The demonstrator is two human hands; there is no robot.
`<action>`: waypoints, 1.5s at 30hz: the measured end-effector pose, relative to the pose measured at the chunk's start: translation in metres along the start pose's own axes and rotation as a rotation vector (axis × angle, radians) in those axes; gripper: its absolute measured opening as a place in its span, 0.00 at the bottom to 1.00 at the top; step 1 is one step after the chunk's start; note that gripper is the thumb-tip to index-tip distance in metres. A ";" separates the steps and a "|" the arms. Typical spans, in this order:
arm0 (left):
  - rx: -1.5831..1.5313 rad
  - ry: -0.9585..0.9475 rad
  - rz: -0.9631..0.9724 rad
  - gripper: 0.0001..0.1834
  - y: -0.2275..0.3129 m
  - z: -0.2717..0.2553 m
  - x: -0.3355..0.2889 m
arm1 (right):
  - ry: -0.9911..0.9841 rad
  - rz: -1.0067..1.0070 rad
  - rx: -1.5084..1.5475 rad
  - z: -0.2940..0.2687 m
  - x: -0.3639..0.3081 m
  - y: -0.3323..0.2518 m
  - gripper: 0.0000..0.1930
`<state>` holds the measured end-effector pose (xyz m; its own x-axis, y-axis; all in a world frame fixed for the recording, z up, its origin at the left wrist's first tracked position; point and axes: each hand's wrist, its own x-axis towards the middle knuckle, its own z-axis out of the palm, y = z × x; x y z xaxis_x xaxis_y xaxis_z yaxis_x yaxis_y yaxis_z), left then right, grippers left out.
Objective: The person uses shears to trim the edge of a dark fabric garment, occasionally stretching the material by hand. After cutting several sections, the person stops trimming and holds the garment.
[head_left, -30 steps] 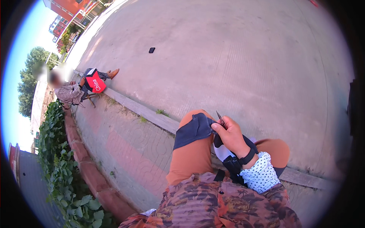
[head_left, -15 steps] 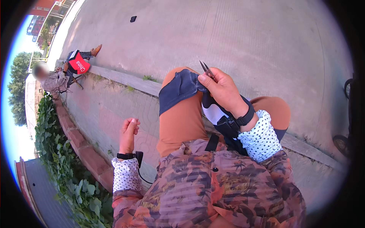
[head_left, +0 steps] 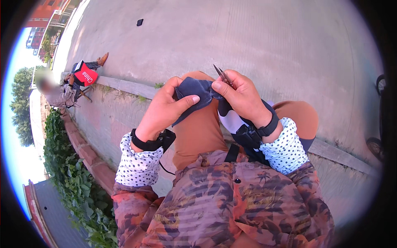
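Note:
Dark blue cloth (head_left: 192, 91) with a pale stitched seam is stretched between my hands above my left thigh. My left hand (head_left: 159, 109) pinches its left part, thumb on top and fingers behind. On the seam's other side, my right hand (head_left: 244, 97) grips the cloth between thumb and fingers. That same hand also holds a pair of dark, pointed thread snips (head_left: 221, 74), blades jutting out up and left, slightly apart; their handles are hidden in the palm. More of the fabric, a white and black part (head_left: 232, 122), hangs below my right hand between my knees.
A person (head_left: 62, 91) sits at the left with a red item (head_left: 86, 75) on the lap. A stone kerb (head_left: 124, 85) crosses the paving. Small black object (head_left: 139, 22) lies far off. Low brick edging (head_left: 84, 153) borders green plants (head_left: 68, 165); wheels (head_left: 375, 149) stand at far right.
My left hand, empty and raised at the left before, has come up and right and taken hold of the dark blue cloth. The cloth is now lifted; my right hand has barely moved.

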<state>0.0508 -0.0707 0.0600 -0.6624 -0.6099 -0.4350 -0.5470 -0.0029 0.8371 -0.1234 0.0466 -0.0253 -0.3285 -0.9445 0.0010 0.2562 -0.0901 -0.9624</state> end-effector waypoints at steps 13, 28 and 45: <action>-0.397 -0.161 -0.137 0.18 0.008 0.003 0.008 | 0.028 -0.001 0.018 0.003 0.007 0.004 0.12; -0.367 -0.114 -0.163 0.09 -0.007 0.011 0.018 | 0.035 0.092 -0.063 -0.001 0.018 0.036 0.15; -0.465 0.010 -0.090 0.07 -0.021 0.009 0.005 | -0.250 0.295 -0.065 0.003 -0.028 -0.036 0.25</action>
<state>0.0548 -0.0670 0.0371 -0.6168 -0.5988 -0.5110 -0.3127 -0.4093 0.8571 -0.1207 0.0753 0.0096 -0.0159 -0.9753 -0.2202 0.2460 0.2097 -0.9463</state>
